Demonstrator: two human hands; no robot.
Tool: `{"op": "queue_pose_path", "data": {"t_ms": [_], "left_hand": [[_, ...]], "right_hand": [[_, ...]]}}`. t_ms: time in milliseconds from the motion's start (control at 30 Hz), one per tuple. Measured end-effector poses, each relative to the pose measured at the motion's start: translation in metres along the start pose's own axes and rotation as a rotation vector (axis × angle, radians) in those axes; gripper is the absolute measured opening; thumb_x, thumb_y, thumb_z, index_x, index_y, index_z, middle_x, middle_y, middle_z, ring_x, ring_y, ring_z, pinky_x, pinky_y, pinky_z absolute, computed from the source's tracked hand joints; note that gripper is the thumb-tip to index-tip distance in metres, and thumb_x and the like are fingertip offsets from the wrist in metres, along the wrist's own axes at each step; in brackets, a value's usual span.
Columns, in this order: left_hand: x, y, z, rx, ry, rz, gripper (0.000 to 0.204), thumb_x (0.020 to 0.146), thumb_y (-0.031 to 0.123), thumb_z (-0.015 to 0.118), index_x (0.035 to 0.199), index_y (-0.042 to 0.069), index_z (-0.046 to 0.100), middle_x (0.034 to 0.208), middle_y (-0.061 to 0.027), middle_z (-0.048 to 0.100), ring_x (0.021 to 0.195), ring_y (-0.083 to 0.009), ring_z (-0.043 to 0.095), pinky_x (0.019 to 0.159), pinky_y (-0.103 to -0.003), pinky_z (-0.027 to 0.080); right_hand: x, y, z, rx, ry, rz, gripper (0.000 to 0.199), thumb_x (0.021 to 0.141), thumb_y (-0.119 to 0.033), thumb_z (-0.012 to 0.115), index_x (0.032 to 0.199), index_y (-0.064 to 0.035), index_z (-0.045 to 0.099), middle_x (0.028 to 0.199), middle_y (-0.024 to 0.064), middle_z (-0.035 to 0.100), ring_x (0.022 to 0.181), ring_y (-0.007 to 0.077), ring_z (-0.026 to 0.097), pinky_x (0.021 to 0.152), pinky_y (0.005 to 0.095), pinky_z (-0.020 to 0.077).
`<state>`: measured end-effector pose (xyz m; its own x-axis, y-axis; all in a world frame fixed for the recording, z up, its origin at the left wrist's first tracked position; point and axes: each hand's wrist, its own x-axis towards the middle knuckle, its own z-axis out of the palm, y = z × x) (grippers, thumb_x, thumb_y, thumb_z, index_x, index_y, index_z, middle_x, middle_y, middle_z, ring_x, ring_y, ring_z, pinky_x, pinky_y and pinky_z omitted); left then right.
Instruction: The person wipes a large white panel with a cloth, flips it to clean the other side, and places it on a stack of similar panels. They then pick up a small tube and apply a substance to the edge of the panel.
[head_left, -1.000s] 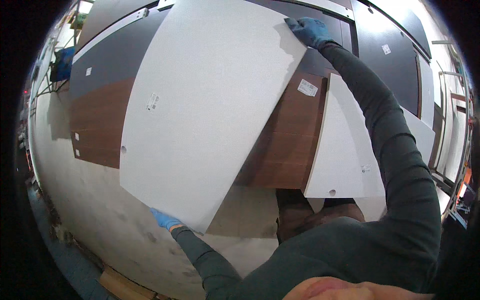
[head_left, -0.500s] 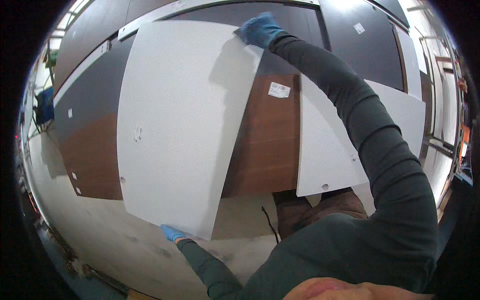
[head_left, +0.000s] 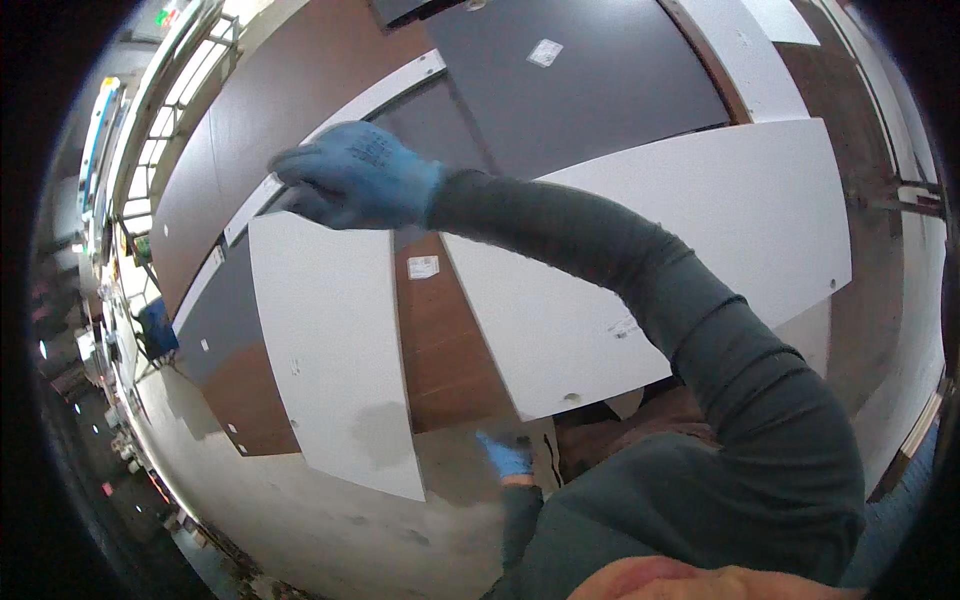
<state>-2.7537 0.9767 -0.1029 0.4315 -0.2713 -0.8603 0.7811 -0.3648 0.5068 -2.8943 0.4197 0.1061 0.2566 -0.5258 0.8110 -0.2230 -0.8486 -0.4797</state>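
Note:
A tall white panel (head_left: 330,350) stands almost upright on the floor and leans on a stack of boards. My right hand (head_left: 350,180), in a blue glove, reaches far up and grips the panel's top edge with curled fingers. My left hand (head_left: 505,455), also gloved in blue, is low down beside the foot of a brown wood-grain panel (head_left: 440,340). It is off the white panel's lower corner and holds nothing. My dark sleeve crosses the middle of the picture.
A second, larger white panel (head_left: 700,230) leans to the right of the brown one. Dark grey boards (head_left: 580,90) and brown boards stand behind. A pale concrete floor (head_left: 300,520) runs below. A small blue object (head_left: 155,325) sits far left.
The white panel has swung from a slant to nearly upright against the stack. My left hand has come off its lower corner and moved right. My right hand stays at the top edge.

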Motion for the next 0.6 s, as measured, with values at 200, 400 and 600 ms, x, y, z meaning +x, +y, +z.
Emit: {"op": "queue_pose_path", "data": {"t_ms": [200, 400, 600], "left_hand": [[-0.045, -0.093, 0.094, -0.181, -0.318, -0.375, 0.063, 0.101, 0.058, 0.040, 0.143, 0.014, 0.053, 0.146, -0.0103, 0.054, 0.134, -0.0335, 0.046, 0.115, -0.058, 0.035], [-0.037, -0.123, 0.110, 0.195, -0.399, -0.262, 0.059, 0.098, 0.054, 0.043, 0.139, 0.014, 0.055, 0.149, -0.0098, 0.055, 0.138, -0.0339, 0.047, 0.113, -0.056, 0.034], [-0.045, -0.120, 0.144, 0.171, -0.108, -0.393, 0.063, 0.097, 0.051, 0.037, 0.144, 0.012, 0.053, 0.154, -0.0095, 0.052, 0.138, -0.0375, 0.046, 0.110, -0.057, 0.038]], "right_hand": [[-0.299, 0.002, -0.328, -0.664, -0.118, 0.856, 0.053, 0.096, -0.034, 0.069, 0.140, -0.0059, 0.058, 0.148, 0.0187, 0.054, 0.139, 0.0364, 0.048, 0.117, 0.0487, 0.0362], [-0.554, -0.146, -0.590, -1.555, 0.147, 1.902, 0.085, 0.094, -0.059, 0.058, 0.155, -0.0023, 0.039, 0.163, 0.0225, 0.032, 0.154, 0.0371, 0.026, 0.122, 0.0510, 0.0268], [-0.627, -0.142, -0.608, -1.088, 0.824, 1.918, 0.100, 0.095, -0.058, 0.062, 0.158, 0.0091, 0.023, 0.163, 0.0287, 0.030, 0.151, 0.0403, 0.032, 0.124, 0.0434, 0.0270]]}}
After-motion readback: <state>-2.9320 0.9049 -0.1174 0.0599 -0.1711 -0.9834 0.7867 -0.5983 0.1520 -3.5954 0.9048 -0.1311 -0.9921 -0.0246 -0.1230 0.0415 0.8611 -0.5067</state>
